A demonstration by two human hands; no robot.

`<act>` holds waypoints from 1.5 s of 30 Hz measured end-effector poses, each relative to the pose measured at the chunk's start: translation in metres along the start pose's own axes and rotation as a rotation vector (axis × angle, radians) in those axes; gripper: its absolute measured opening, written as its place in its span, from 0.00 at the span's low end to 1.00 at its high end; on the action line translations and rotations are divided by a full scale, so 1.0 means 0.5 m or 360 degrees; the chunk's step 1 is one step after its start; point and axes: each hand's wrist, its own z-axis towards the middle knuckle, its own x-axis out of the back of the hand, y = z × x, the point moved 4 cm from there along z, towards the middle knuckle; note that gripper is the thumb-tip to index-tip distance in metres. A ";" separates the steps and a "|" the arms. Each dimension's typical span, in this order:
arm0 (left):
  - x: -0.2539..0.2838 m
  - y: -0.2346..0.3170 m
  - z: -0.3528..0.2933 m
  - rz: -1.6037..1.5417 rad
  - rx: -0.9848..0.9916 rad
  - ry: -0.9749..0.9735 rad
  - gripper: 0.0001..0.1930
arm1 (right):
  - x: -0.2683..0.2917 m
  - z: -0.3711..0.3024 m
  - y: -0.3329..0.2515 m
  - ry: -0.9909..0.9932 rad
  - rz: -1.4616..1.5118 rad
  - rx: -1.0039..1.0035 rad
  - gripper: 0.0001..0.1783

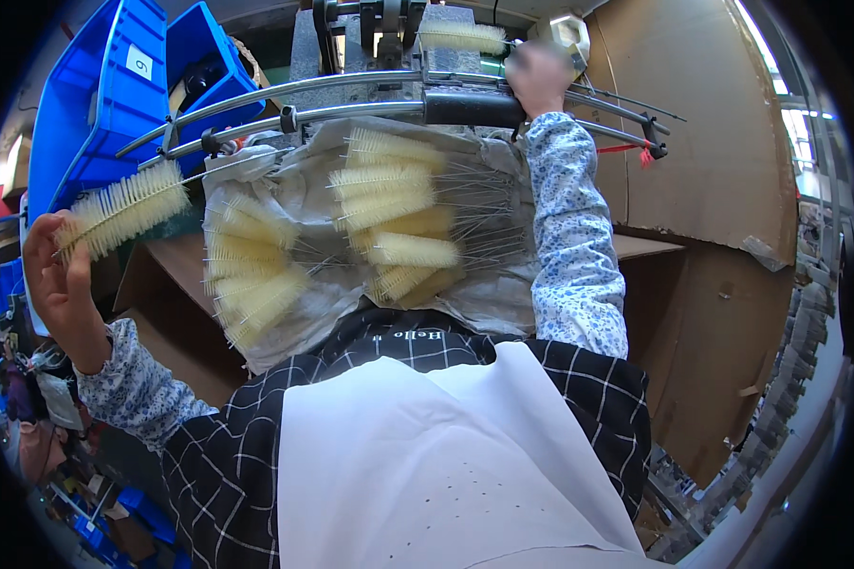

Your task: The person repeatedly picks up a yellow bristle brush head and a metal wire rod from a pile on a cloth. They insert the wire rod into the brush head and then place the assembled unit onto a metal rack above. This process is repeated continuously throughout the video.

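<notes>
My left hand, raised at the far left, grips the outer end of a cream bottle brush. That brush's wire stem points right toward the metal rails. My right hand is at the machine's upper right, above the rails; motion blur hides its fingers. Just left of it, another bottle brush lies crosswise in the machine, its right end close to my hand. Two fanned piles of bottle brushes, a left pile and a middle pile, rest on a grey cloth in front of me, the middle pile's wire stems pointing right.
Parallel metal rails with a black sleeve cross in front of the machine. Blue bins stand at the upper left. Large cardboard sheets rise on the right, and an open cardboard box sits below my left side.
</notes>
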 end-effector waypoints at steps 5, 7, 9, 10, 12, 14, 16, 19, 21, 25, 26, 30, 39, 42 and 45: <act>0.010 -0.004 0.008 -0.0169 -0.0016 0.0114 0.18 | -0.020 0.003 -0.015 0.0031 0.0349 0.0009 0.19; 0.008 0.004 0.012 -0.0200 0.0019 0.0212 0.17 | -0.020 0.003 -0.037 0.0012 0.0333 0.0023 0.19; 0.005 0.016 0.017 -0.0208 0.0015 0.0291 0.17 | -0.017 0.000 -0.063 0.0009 0.0299 0.0031 0.19; 0.010 0.017 0.014 -0.0208 0.0024 0.0311 0.18 | -0.020 -0.001 -0.076 -0.0004 0.0302 0.0027 0.19; 0.023 0.016 0.010 -0.0211 0.0041 0.0349 0.18 | -0.028 -0.002 -0.102 -0.0031 0.0305 0.0018 0.19; 0.039 -0.001 0.010 -0.0252 0.0027 0.0353 0.18 | -0.033 -0.004 -0.123 0.0010 0.0240 0.0023 0.19; 0.043 -0.006 0.007 -0.0286 0.0037 0.0370 0.18 | -0.038 -0.007 -0.164 -0.0015 0.0208 0.0005 0.18; 0.028 0.006 0.008 -0.0322 0.0071 0.0380 0.18 | -0.019 -0.007 -0.238 -0.0196 0.0202 -0.0031 0.17; 0.008 0.016 0.022 -0.0356 0.0066 0.0342 0.17 | -0.007 -0.008 -0.270 -0.0241 0.0198 -0.0073 0.17; -0.032 0.057 0.029 -0.0354 0.0017 0.0316 0.17 | -0.020 -0.005 -0.303 -0.0211 0.0256 -0.0036 0.18; -0.034 0.055 0.031 -0.0378 0.0010 0.0309 0.17 | -0.021 -0.007 -0.302 -0.0177 0.0263 -0.0026 0.17; -0.021 0.039 0.028 -0.0421 -0.0011 0.0363 0.17 | -0.018 -0.006 -0.254 -0.0245 0.0200 -0.0018 0.18; -0.011 -0.014 0.019 -0.0554 0.0061 0.0292 0.16 | -0.033 0.037 0.008 -0.0241 0.0367 0.0017 0.16; -0.070 0.007 0.030 -0.0616 0.0072 0.0073 0.15 | -0.032 0.091 0.057 -0.0262 0.0403 -0.0087 0.16; -0.153 0.022 0.039 -0.0784 0.0086 -0.0186 0.13 | -0.009 0.077 0.047 -0.0238 -0.0041 0.0080 0.17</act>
